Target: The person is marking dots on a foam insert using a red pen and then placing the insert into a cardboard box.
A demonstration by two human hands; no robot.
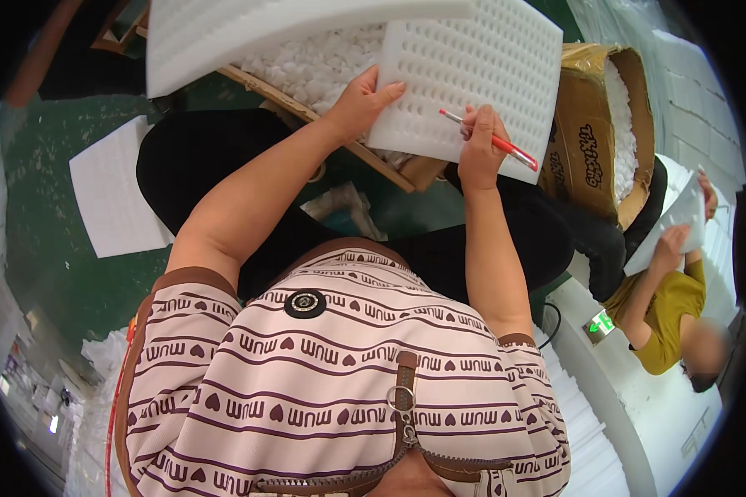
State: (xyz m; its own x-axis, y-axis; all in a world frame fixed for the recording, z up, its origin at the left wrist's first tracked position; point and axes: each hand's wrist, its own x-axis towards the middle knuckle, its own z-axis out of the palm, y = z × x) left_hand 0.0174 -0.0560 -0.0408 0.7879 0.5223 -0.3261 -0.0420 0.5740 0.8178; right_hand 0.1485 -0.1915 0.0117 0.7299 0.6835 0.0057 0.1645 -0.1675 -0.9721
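A white foam sheet point(481, 62) with rows of round dents lies tilted in front of me. My left hand point(363, 103) grips its left edge, thumb on top and the other fingers mostly hidden beneath. In my right hand point(482, 149) is a slim red pen point(515, 152), pinched between thumb and fingers over the lower part of the sheet. Its thin end points up and left. Whether it touches the foam I cannot tell. Under the sheet, a wooden crate point(352, 149) holds many small white foam pieces point(307, 70).
Another white foam sheet point(249, 33) juts across the crate at the upper left. A flat white sheet point(116, 190) lies on the green floor to the left. At right stands a cardboard box point(584, 124) of white pieces; beyond it, a person point(667, 306) holds a foam sheet.
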